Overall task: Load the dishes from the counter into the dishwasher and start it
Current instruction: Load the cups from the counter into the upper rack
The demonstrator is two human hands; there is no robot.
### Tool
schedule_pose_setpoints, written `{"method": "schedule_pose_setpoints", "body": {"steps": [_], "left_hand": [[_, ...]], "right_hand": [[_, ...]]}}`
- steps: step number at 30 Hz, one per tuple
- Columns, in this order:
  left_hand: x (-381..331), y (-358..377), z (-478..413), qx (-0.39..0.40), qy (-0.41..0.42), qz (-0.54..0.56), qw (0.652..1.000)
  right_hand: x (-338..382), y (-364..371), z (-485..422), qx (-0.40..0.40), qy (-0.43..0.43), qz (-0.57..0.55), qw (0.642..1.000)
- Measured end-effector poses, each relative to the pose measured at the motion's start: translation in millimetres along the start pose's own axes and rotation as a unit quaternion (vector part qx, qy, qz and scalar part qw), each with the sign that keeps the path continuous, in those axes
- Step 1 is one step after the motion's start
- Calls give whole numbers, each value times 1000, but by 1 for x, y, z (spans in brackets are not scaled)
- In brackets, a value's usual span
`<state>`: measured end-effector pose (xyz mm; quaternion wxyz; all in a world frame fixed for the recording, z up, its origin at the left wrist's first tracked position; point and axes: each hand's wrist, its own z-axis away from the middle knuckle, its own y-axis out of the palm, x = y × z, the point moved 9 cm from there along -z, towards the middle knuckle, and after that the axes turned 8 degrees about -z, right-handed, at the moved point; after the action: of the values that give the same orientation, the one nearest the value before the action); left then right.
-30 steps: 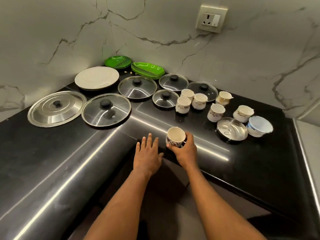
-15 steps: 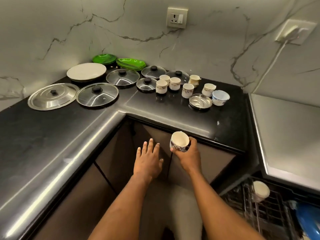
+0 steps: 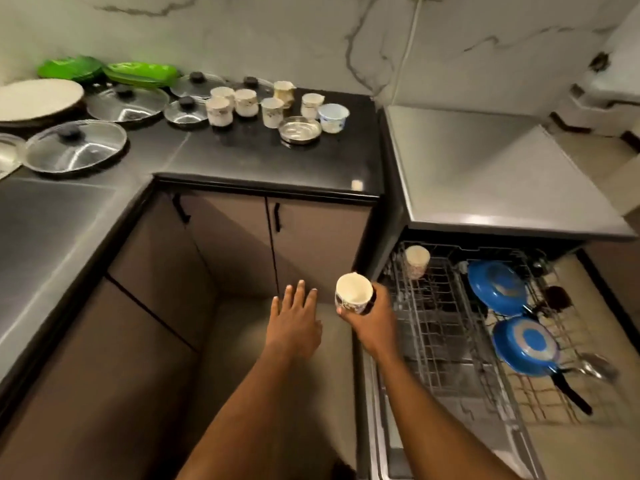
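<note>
We see a small white cup [image 3: 354, 293] with a dark flowered pattern on its outside and a plain cream inside, its mouth tipped up toward us. The right hand [image 3: 375, 318] grips it from below and behind, fingers curled round its lower wall, in the air just left of the open dishwasher rack [image 3: 436, 327]. The left hand [image 3: 294, 323] hangs beside it, fingers straight and slightly spread, holding nothing.

Grey-veined marble wall [image 3: 277, 36] backs a black corner counter [image 3: 263, 161] over brown cabinet doors [image 3: 311, 244].
</note>
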<state>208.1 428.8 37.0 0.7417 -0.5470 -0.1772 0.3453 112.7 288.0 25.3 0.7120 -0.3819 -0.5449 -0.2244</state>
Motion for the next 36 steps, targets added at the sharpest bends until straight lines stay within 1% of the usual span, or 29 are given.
{"method": "schedule_pose_setpoints", "body": {"steps": [6, 11, 14, 17, 19, 22, 26, 29, 31, 33, 36], "left_hand": [[-85, 19, -18, 22, 76, -12, 997], [-154, 41, -42, 57, 105, -13, 993], [-184, 56, -66, 71, 101, -9, 992], [-206, 77, -102, 82, 76, 5, 994], [-221, 95, -129, 93, 67, 13, 993], [-239, 128, -169, 86, 58, 31, 994], [-258, 173, -201, 88, 66, 15, 994], [-267, 183, -216, 40, 70, 16, 997], [-269, 185, -223, -4, 57, 38, 998], [-269, 190, -226, -33, 45, 46, 997], [-268, 191, -226, -77, 26, 41, 996]], "right_hand": [[-31, -81, 3, -54, 40, -6, 998], [-73, -146, -16, -77, 82, 2, 994], [-101, -175, -41, -68, 101, 25, 992], [-132, -191, -81, -32, 106, 45, 993], [-161, -193, -112, -20, 113, 68, 991], [-206, -192, -153, -8, 121, 96, 988], [-255, -181, -197, 22, 119, 133, 984], [-269, -166, -230, 44, 98, 142, 984], [-268, -158, -249, 35, 72, 177, 981], [-262, -149, -264, 23, 30, 212, 977], [-259, -133, -277, 39, -37, 235, 970]]}}
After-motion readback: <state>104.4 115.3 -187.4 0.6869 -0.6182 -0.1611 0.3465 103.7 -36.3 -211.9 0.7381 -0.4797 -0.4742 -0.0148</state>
